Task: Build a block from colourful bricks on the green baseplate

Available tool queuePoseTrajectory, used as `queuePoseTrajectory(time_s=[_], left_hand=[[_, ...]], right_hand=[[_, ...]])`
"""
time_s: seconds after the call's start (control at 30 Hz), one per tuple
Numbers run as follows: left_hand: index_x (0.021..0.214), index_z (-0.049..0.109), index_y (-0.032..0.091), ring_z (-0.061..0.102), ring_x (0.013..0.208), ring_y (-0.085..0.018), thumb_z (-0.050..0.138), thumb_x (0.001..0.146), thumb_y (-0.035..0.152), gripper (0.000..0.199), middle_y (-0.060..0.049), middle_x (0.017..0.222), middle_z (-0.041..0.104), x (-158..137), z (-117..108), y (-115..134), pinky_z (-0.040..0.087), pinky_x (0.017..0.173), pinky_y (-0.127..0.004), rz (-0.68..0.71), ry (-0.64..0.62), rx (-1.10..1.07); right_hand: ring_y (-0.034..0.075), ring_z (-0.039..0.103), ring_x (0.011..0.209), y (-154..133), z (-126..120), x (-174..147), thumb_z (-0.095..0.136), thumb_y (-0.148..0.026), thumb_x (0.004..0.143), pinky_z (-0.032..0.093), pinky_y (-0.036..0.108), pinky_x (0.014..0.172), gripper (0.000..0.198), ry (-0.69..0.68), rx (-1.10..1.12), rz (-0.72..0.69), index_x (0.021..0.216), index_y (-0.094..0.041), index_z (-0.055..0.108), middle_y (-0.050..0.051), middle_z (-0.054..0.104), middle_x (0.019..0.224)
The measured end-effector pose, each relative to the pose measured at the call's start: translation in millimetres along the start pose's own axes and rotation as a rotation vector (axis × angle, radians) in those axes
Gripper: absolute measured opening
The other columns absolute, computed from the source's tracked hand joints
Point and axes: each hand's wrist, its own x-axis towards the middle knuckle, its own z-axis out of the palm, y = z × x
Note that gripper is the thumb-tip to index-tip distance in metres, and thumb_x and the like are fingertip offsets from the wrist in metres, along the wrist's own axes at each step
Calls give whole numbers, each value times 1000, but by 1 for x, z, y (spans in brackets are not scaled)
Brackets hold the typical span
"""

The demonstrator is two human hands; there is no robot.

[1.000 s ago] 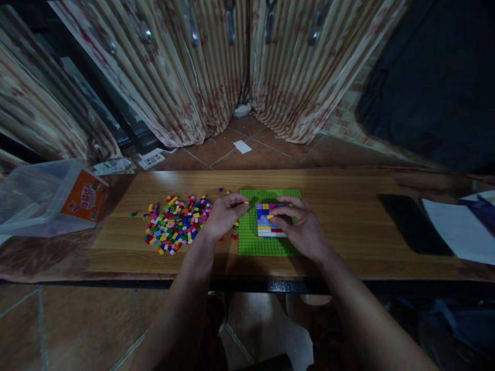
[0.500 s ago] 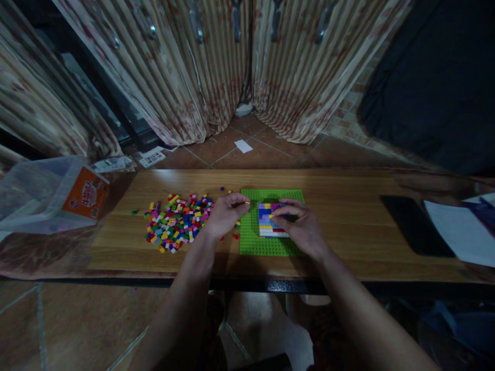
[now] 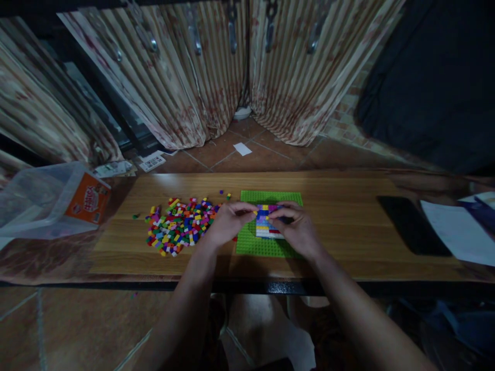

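A green studded baseplate [image 3: 247,246] lies on the wooden table, bearing a low block of building bricks [image 3: 263,226] in rows of white, yellow, blue and purple. My left hand [image 3: 229,222] is at the block's left edge, thumb and forefinger pinched on a small yellow brick [image 3: 255,213]. Over the block's right side, my right hand [image 3: 297,226] pinches another small yellow brick [image 3: 267,217] just above or against the top; I cannot tell which. The right hand hides part of the block and baseplate.
Left of the baseplate spreads a heap of loose mixed-colour bricks [image 3: 180,226]. A clear plastic tub [image 3: 42,201] with an orange label stands at the far left. To the right lie a black flat object [image 3: 412,224] and white papers [image 3: 458,232]. The wooden table [image 3: 348,221] has a dark front edge.
My left hand has moved right with its yellow brick, from beside the block to its edge. My right hand stays over the block, its fingertips slightly further left. The view has shifted a little.
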Motion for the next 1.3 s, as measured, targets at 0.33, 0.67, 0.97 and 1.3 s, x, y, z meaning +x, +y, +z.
queuePoseTrajectory(time_s=[0.33, 0.67, 0.97, 1.3], left_hand=[[85, 68, 17, 64, 77, -13, 63, 82, 17, 5, -2, 82, 69, -14, 9, 2, 50, 73, -24, 235, -18, 393], [79, 67, 20, 61, 75, -13, 60, 85, 16, 10, -1, 79, 66, -8, 17, -2, 45, 71, -24, 366, 30, 613], [85, 64, 19, 59, 74, -13, 62, 81, 15, 6, 0, 79, 63, -10, 22, -3, 46, 70, -24, 287, 74, 548], [90, 63, 18, 59, 73, -11, 61, 75, 8, 18, 1, 79, 62, -7, 19, -9, 47, 70, -23, 219, 66, 387]], right_hand=[[23, 58, 112, -5, -9, 0, 70, -35, 79, 44, 45, 98, 10, -16, 44, -44, 83, -30, 77, 6, 64, 112], [24, 59, 110, -6, -5, 0, 66, -40, 81, 43, 46, 98, 19, 1, -47, -71, 93, -28, 75, 7, 65, 114], [26, 57, 109, -12, 7, -3, 68, -41, 78, 43, 47, 96, 24, 32, -89, -39, 96, -27, 74, 7, 64, 110], [26, 58, 104, -8, 11, -1, 70, -40, 75, 44, 46, 94, 25, 29, -63, 4, 95, -25, 72, 7, 64, 107]])
